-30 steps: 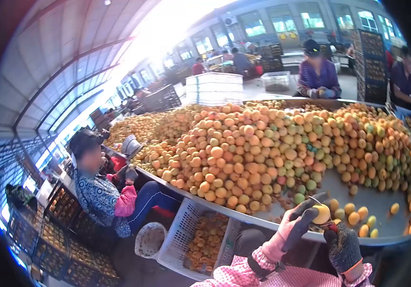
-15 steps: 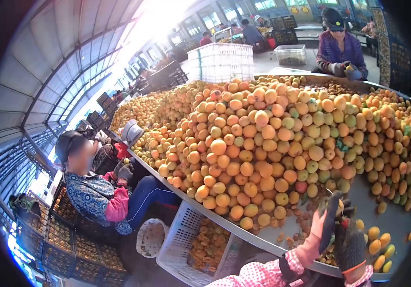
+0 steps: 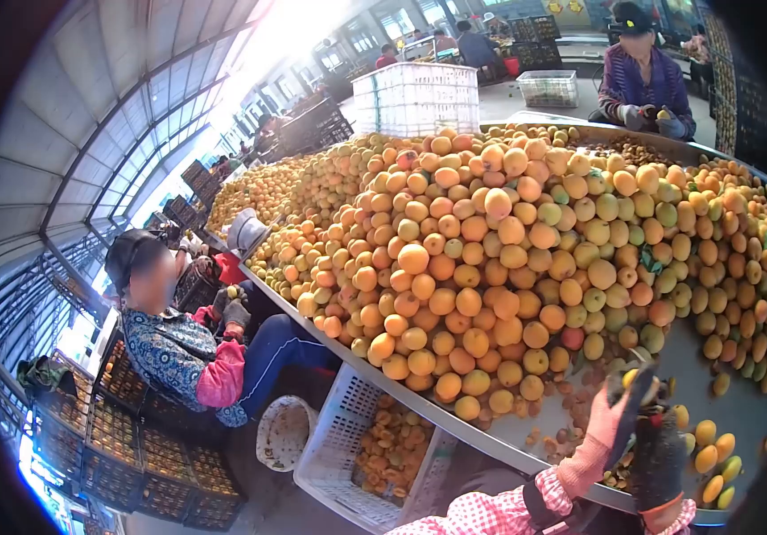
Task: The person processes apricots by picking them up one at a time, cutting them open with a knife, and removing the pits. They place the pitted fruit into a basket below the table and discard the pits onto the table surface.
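My left hand (image 3: pixel 611 415), in a pink and black glove, is closed at the table's near right edge. A yellow apricot (image 3: pixel 630 378) shows at its fingertips. A thin pale strip, too small to name, sticks up by the apricot. Close against it on the right is my right hand (image 3: pixel 660 459), in a dark glove with curled fingers; what it holds is hidden. Several loose apricots (image 3: pixel 705 459) lie on the metal table (image 3: pixel 687 366) to the right of my hands. Beyond them rises a large heap of apricots (image 3: pixel 455 285).
Below the table's left edge stand a white crate (image 3: pixel 325 468) holding apricot halves (image 3: pixel 392 450) and a white bucket (image 3: pixel 284 432). A person (image 3: pixel 178 339) sits at the left; another (image 3: pixel 642 80) works across the table. A white basket (image 3: pixel 415 98) stands behind the heap.
The view has shifted slightly. My hands stay close together, and the apricot at my left fingertips now shows more fully. The person across the table has moved their hands a little apart.
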Tool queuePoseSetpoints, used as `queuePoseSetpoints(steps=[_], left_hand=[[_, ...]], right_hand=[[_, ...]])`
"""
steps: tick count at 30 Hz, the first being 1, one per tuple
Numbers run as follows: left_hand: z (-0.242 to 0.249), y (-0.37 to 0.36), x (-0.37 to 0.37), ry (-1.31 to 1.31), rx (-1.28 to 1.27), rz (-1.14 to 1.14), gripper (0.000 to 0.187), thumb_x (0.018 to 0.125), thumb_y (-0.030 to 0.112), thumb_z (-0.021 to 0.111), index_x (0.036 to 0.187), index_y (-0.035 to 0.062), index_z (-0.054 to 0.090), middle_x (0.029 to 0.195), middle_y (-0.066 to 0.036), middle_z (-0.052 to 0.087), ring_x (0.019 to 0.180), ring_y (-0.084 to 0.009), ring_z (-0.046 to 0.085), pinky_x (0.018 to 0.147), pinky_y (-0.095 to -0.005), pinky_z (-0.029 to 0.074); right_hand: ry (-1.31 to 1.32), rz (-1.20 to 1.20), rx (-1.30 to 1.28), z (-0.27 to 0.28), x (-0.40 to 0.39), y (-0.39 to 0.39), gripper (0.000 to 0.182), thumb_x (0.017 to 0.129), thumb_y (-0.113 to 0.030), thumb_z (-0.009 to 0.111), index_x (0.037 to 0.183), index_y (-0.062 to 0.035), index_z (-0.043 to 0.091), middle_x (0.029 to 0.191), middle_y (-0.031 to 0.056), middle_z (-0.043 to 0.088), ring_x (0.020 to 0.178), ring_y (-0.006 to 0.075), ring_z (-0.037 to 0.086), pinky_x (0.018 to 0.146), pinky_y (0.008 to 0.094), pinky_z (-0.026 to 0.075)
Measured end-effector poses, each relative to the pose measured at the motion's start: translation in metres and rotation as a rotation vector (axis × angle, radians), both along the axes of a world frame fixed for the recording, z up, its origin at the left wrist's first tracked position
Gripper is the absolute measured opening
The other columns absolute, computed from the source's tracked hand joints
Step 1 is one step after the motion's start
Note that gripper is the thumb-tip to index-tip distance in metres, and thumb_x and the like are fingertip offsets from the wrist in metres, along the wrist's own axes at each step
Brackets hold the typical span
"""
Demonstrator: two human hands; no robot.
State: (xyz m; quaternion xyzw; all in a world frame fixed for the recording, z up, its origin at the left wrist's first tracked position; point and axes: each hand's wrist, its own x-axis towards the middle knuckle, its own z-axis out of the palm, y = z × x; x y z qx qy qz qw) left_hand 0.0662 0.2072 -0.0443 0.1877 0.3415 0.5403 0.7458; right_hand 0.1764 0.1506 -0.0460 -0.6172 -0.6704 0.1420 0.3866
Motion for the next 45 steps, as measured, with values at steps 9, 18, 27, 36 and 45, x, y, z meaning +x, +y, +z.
queuePoseSetpoints(steps=[9,18,27,36,45], left_hand=[[0.005,-0.004,-0.02,0.28,0.227,-0.099,0.034,0.091,0.042,0.049,0.095,0.0106,0.061,0.066,0.01,0.047,0.052,-0.0011,0.034,0.045,-0.0205,0.024],[0.0,0.01,-0.014,0.859,0.414,-0.051,0.03,0.077,0.001,0.063,0.105,-0.0052,0.054,0.09,-0.008,0.064,0.082,-0.0142,0.061,0.077,-0.0269,0.049],[-0.042,-0.02,-0.043,1.366,0.846,-0.117,0.056,0.073,0.015,0.071,0.121,-0.0016,0.047,0.109,-0.019,0.051,0.108,-0.0316,0.05,0.095,-0.0401,0.039],[0.005,-0.01,-0.03,0.646,0.531,-0.527,0.051,0.077,0.017,0.067,0.117,-0.0064,0.046,0.09,-0.011,0.066,0.082,-0.0159,0.063,0.078,-0.0314,0.05],[-0.017,-0.004,-0.006,0.739,0.451,-0.198,0.048,0.074,0.021,0.073,0.114,0.0006,0.053,0.109,-0.011,0.059,0.098,-0.0156,0.056,0.09,-0.0304,0.044]], right_hand=[[-0.153,0.069,-0.083,0.04,0.014,-0.001,0.023,0.079,-0.014,0.057,0.099,-0.001,0.054,0.076,0.0191,0.06,0.061,0.0376,0.057,0.051,0.0431,0.044],[-0.213,0.172,-0.078,0.034,0.012,-0.012,0.021,0.085,-0.018,0.052,0.101,-0.0137,0.063,0.074,0.0103,0.054,0.054,0.0251,0.057,0.042,0.0358,0.041],[0.066,0.517,0.02,0.004,0.035,-0.017,0.023,0.088,-0.013,0.054,0.109,-0.0067,0.061,0.093,0.0144,0.06,0.073,0.0286,0.061,0.058,0.0329,0.046],[0.242,0.493,-0.433,0.044,0.047,-0.016,0.018,0.089,-0.015,0.056,0.101,-0.002,0.061,0.091,0.015,0.064,0.08,0.0278,0.062,0.068,0.0358,0.048],[-0.229,0.283,-0.05,0.005,0.039,-0.013,0.017,0.087,-0.013,0.056,0.1,-0.0024,0.058,0.08,0.017,0.064,0.074,0.0336,0.062,0.062,0.0406,0.048]])
